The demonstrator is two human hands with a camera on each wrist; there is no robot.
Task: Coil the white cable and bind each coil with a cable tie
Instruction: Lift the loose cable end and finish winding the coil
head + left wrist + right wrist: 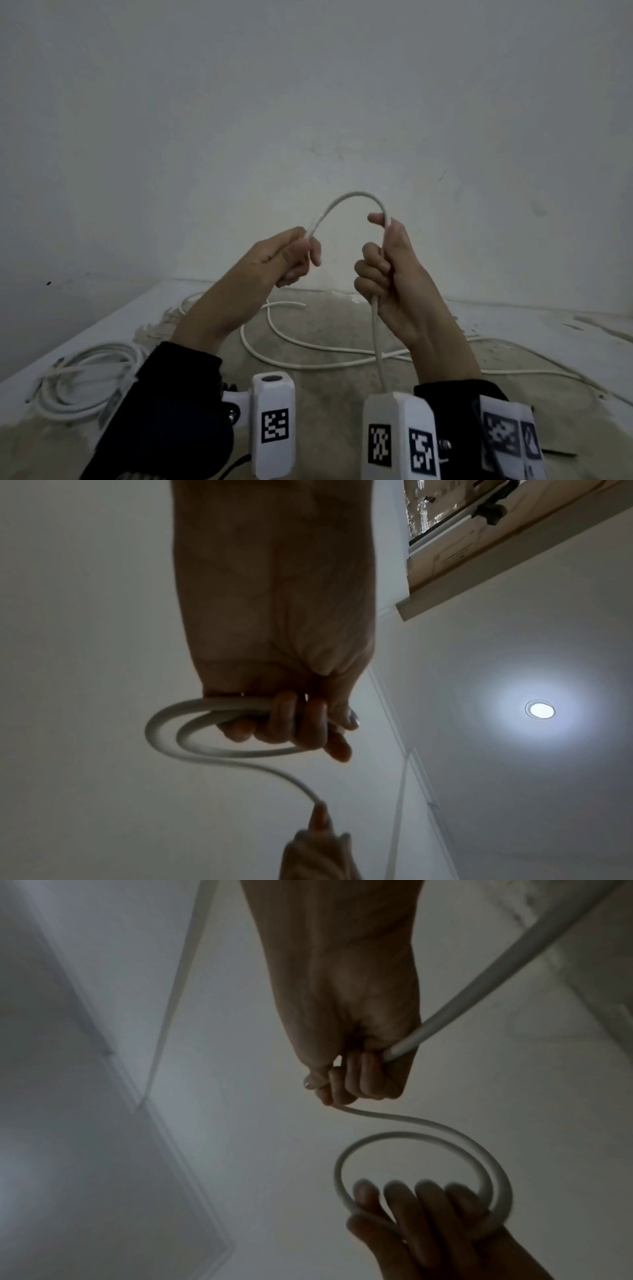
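Both hands (pixel 346 260) grip white cable (pixel 356 197) arching between them.

Left hand (pixel 274 669) grips a looped round white plastic cable (pixel 164 723) running to the right hand (pixel 318 856) below

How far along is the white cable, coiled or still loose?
Barely started: the left hand grips one small loop of the white cable; the right hand grips the run, and the rest trails loose on the table.
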